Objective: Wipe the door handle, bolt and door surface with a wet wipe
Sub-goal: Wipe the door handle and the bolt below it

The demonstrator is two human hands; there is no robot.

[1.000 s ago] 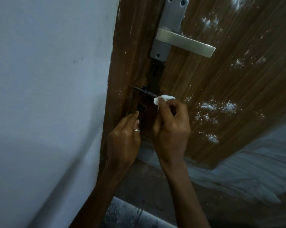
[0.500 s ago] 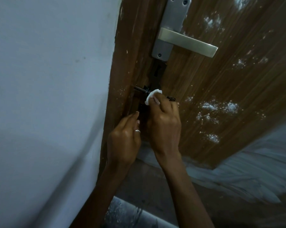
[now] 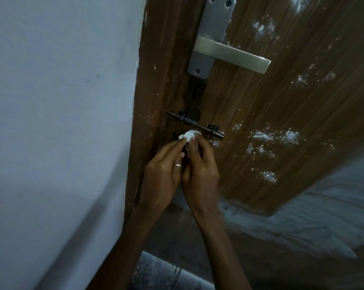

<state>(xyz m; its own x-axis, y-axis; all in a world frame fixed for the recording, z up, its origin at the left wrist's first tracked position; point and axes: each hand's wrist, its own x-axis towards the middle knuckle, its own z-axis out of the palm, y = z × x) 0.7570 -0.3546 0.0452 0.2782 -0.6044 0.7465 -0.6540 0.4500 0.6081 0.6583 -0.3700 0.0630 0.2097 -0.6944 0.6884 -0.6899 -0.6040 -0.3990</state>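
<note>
Wet wipe (image 3: 189, 135) dropped off the bolt (image 3: 194, 124) to just below it, L hand (image 3: 163, 174) joined R hand (image 3: 200, 172), both pinching it, prob. refolding; white specks (image 3: 273, 136) on door (image 3: 260, 97) were left unwiped.

pale blue-white wall (image 3: 61, 101) left; dim, streaked floor (image 3: 302, 237).

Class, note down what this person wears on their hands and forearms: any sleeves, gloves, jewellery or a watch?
No gloves and no sleeves in view: the left forearm and right forearm are bare to the frame's edge. The left hand wears one thin, silver-looking ring on a finger. The right hand shows no ring, and neither wrist carries a watch or bracelet.
</note>
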